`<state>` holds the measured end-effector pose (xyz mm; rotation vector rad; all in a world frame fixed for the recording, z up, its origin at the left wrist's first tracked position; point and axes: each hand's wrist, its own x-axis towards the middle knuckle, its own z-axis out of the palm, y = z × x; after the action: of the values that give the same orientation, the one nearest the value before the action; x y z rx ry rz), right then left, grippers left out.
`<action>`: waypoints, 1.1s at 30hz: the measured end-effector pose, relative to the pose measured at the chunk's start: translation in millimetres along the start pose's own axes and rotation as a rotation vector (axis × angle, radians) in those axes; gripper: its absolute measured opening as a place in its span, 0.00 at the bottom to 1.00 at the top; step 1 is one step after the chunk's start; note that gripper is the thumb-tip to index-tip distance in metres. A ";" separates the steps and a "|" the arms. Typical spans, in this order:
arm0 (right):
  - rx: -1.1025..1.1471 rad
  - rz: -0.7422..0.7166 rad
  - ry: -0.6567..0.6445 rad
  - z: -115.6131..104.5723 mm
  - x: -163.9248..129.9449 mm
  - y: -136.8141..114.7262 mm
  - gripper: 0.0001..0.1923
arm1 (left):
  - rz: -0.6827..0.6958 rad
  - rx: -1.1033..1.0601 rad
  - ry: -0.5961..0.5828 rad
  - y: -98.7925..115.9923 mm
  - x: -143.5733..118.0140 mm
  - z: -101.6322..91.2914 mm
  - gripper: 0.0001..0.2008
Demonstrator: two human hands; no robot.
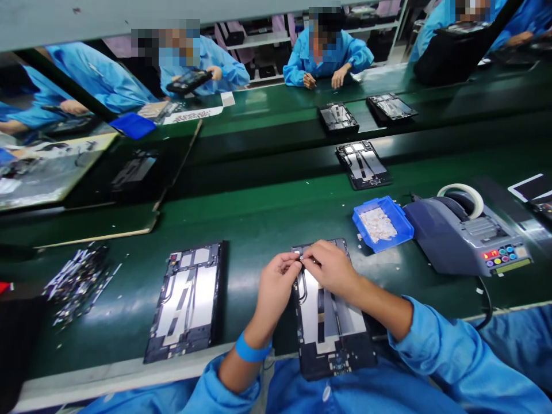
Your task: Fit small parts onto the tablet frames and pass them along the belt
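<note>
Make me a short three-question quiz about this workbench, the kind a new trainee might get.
1. True or false: both hands meet at the far end of the opened tablet frame in front of the person.
2. What lies in the blue tray?
A. screws
B. small pale pieces
C. cables
3. Fill in: a second tablet frame lies on the person's ____ side.

Key: 1 true. 2 B. 3 left.
</note>
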<state>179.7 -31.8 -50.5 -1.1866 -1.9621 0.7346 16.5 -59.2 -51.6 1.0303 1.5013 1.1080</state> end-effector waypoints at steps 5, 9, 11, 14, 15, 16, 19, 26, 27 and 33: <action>-0.068 -0.029 -0.014 3.8 -4.3 1.2 0.07 | -0.072 -0.124 -0.025 1.5 0.8 -2.7 0.10; 0.011 0.026 -0.013 5.9 -5.3 -2.8 0.06 | -0.079 -0.138 -0.002 -0.3 -5.0 -2.5 0.11; 0.043 0.045 -0.012 5.1 -6.3 -4.3 0.06 | -0.075 -0.110 0.007 -1.3 -8.4 -1.9 0.10; 0.043 0.062 0.008 4.7 -7.3 -4.4 0.06 | -0.072 -0.072 0.026 -1.9 -11.2 -0.9 0.10; 0.033 0.066 0.016 5.6 -7.3 -4.3 0.07 | -0.076 -0.065 0.030 -2.0 -11.4 -0.5 0.10; 0.019 0.069 0.023 7.0 -7.1 -4.4 0.07 | -0.081 -0.061 0.030 -2.1 -11.3 -0.1 0.10; -0.046 0.071 0.027 11.7 -5.3 -5.8 0.07 | -0.089 -0.060 0.016 -3.1 -10.1 1.1 0.10; -0.221 0.189 0.171 -62.9 -2.8 30.9 0.06 | -0.012 0.001 0.084 -9.6 -3.0 -4.3 0.10; -0.321 0.262 0.208 -84.4 -2.6 43.5 0.06 | -0.001 0.002 0.085 -10.7 -1.6 -5.7 0.10; -0.723 0.344 0.183 -120.0 -7.9 60.4 0.10 | 0.000 -0.047 0.050 -13.8 1.3 -7.3 0.08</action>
<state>309.0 -1.5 -29.1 -1.9707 -1.9389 0.0359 7.9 -62.3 -64.4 0.9770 1.5072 1.1710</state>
